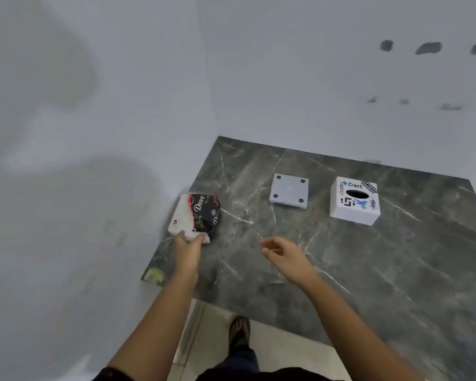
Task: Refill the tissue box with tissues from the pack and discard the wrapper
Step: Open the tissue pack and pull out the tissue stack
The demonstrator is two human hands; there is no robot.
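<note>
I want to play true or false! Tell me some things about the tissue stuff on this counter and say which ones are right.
1. The left hand holds the tissue pack. True.
2. The right hand holds the tissue box. False: it hovers empty over the marble counter, apart from the box.
3. The tissue box has stickers on it. True.
4. The grey square plate sits on top of the tissue box. False: it lies on the counter to the box's left.
5. Tissues stick out of the box's oval hole. False: the hole looks dark, nothing pokes out.
</note>
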